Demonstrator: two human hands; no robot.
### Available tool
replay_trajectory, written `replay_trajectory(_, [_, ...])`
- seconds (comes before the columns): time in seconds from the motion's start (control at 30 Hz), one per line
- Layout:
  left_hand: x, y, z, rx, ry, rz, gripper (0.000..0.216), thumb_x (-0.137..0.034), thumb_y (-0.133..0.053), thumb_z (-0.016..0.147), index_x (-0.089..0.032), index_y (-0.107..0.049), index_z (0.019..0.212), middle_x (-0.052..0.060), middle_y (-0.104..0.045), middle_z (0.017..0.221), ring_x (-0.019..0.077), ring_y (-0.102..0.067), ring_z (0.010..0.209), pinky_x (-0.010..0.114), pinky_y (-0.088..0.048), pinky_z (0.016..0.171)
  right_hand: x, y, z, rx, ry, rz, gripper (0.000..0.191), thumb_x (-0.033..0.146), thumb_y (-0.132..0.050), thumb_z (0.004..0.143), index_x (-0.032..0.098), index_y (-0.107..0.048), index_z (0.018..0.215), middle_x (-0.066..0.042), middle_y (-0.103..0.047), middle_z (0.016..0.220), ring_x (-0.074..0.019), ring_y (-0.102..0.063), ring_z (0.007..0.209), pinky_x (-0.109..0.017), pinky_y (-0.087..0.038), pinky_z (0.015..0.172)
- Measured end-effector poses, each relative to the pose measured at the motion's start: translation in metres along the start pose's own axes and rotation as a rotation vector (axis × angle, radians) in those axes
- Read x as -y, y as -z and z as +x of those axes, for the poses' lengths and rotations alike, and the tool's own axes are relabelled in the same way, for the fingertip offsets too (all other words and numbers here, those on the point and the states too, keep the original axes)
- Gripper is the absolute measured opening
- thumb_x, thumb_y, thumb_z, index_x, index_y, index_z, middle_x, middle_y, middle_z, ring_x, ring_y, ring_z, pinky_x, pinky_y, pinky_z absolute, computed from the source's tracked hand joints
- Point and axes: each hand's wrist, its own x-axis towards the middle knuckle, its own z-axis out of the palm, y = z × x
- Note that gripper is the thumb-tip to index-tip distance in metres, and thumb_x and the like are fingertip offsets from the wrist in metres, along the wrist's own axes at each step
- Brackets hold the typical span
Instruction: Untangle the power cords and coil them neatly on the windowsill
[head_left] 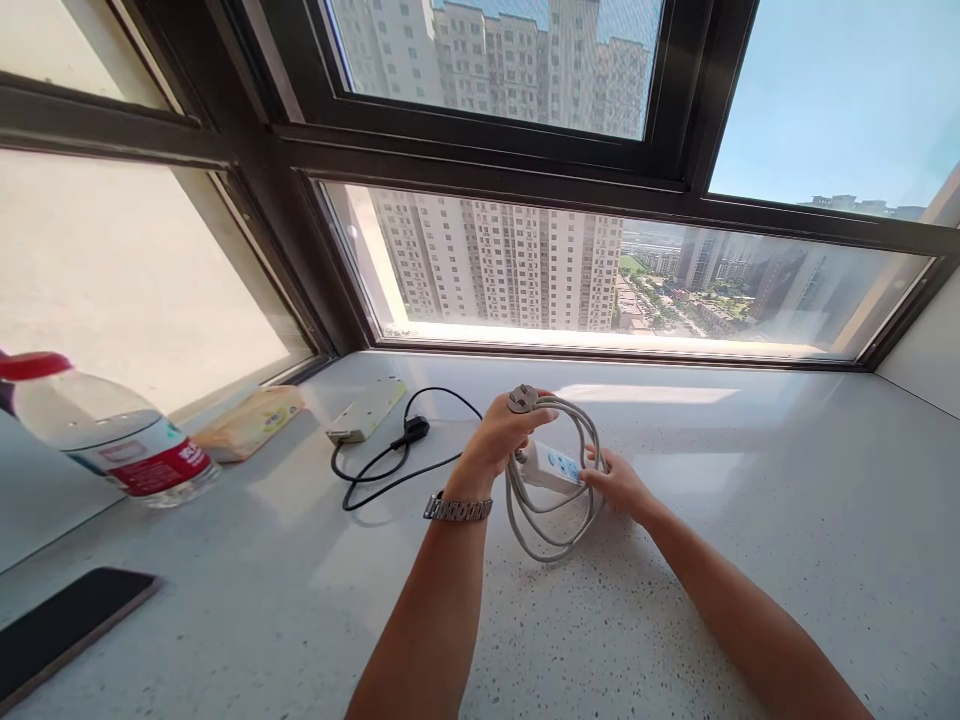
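My left hand (496,440), with a metal watch (457,508) on its wrist, grips the plug end (522,399) of a grey-white cable. The cable (555,500) is wound in several loops around a small white power strip (551,467) with a blue label. My right hand (619,484) holds the strip's right end together with the loops. The bundle hangs just above the speckled white windowsill counter (675,600), near its middle.
A white power strip (366,410) with a black plug and black cord (390,460) lies to the left. Further left are a tissue pack (251,422), a water bottle with red cap (105,430), and a dark phone (64,625). Dark-framed windows (480,150) stand behind.
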Motion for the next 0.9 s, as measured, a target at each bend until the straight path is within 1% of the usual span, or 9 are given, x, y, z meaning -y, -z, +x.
replay_trajectory(0.1, [0.016,0.016,0.012,-0.065,0.060,-0.038,0.044,-0.025,-0.083,0.045,-0.011,-0.065,0.083,-0.010,-0.034,0.048,0.0029,-0.026,0.042,0.016,-0.019,0.037,0.012,0.005,0.010,0.146,-0.058,0.014,0.066,0.038,-0.065,0.073,0.016,-0.049,0.133,-0.010,-0.062,0.109,-0.0242,-0.057,0.096,-0.034,-0.043,0.080])
replay_trajectory(0.17, [0.034,0.025,0.021,-0.115,0.135,-0.111,0.047,-0.028,-0.085,0.044,-0.012,-0.061,0.081,-0.012,-0.030,0.048,0.0013,-0.021,0.040,0.016,-0.014,0.037,0.020,0.007,0.014,0.192,-0.069,-0.017,0.066,0.042,-0.070,0.070,0.016,-0.053,0.128,-0.010,-0.063,0.108,-0.0240,-0.057,0.096,-0.032,-0.042,0.079])
replay_trajectory(0.27, [0.066,0.027,0.033,-0.157,0.228,-0.136,0.046,-0.040,-0.084,0.047,-0.013,-0.056,0.072,-0.014,-0.024,0.045,0.0005,-0.016,0.038,0.016,-0.011,0.037,0.028,0.007,0.019,0.231,-0.089,-0.138,0.052,0.044,-0.075,0.063,0.014,-0.065,0.103,-0.007,-0.064,0.090,-0.0206,-0.057,0.082,-0.028,-0.040,0.067])
replay_trajectory(0.37, [0.090,0.020,0.040,-0.176,0.270,-0.130,0.048,-0.048,-0.081,0.049,-0.014,-0.053,0.065,-0.013,-0.024,0.043,0.0005,-0.016,0.037,0.017,-0.011,0.037,0.033,0.006,0.020,0.287,-0.138,-0.283,0.033,0.039,-0.078,0.056,0.015,-0.062,0.071,0.000,-0.055,0.063,-0.0151,-0.051,0.062,-0.026,-0.034,0.054])
replay_trajectory(0.47, [0.100,0.012,0.043,-0.191,0.266,-0.136,0.048,-0.050,-0.080,0.050,-0.013,-0.053,0.066,-0.013,-0.024,0.044,0.0006,-0.016,0.037,0.017,-0.010,0.038,0.037,0.002,0.018,0.285,-0.189,-0.391,0.032,0.037,-0.079,0.052,0.017,-0.054,0.054,0.003,-0.047,0.053,-0.0121,-0.045,0.053,-0.025,-0.029,0.048])
replay_trajectory(0.57, [0.100,0.008,0.042,-0.174,0.245,-0.159,0.047,-0.048,-0.080,0.050,-0.013,-0.054,0.067,-0.013,-0.024,0.044,0.0007,-0.016,0.038,0.017,-0.010,0.038,0.039,-0.002,0.015,0.269,-0.241,-0.406,0.034,0.038,-0.080,0.050,0.017,-0.053,0.049,0.002,-0.047,0.050,-0.0110,-0.044,0.051,-0.025,-0.028,0.046])
replay_trajectory(0.73, [0.086,0.002,0.036,-0.097,0.168,-0.240,0.047,-0.045,-0.082,0.051,-0.016,-0.048,0.064,-0.012,-0.026,0.046,0.0003,-0.017,0.039,0.015,-0.011,0.038,0.033,-0.003,0.004,0.248,-0.330,-0.177,0.030,0.030,-0.080,0.052,0.016,-0.054,0.051,0.002,-0.052,0.052,-0.0099,-0.047,0.049,-0.022,-0.033,0.044])
replay_trajectory(0.83, [0.079,-0.002,0.035,-0.045,0.152,-0.303,0.049,-0.044,-0.083,0.052,-0.016,-0.044,0.061,-0.012,-0.027,0.047,-0.0004,-0.018,0.039,0.014,-0.012,0.037,0.028,0.001,-0.009,0.305,-0.392,0.173,0.024,0.030,-0.077,0.061,0.016,-0.059,0.067,0.000,-0.060,0.060,-0.0117,-0.056,0.051,-0.022,-0.042,0.047])
replay_trajectory(0.9, [0.078,-0.006,0.036,-0.014,0.195,-0.337,0.047,-0.045,-0.083,0.055,-0.015,-0.047,0.063,-0.010,-0.033,0.047,-0.0004,-0.022,0.038,0.013,-0.015,0.035,0.023,0.005,-0.020,0.370,-0.430,0.432,0.027,0.034,-0.075,0.068,0.015,-0.061,0.079,-0.003,-0.065,0.069,-0.0155,-0.063,0.056,-0.025,-0.049,0.051])
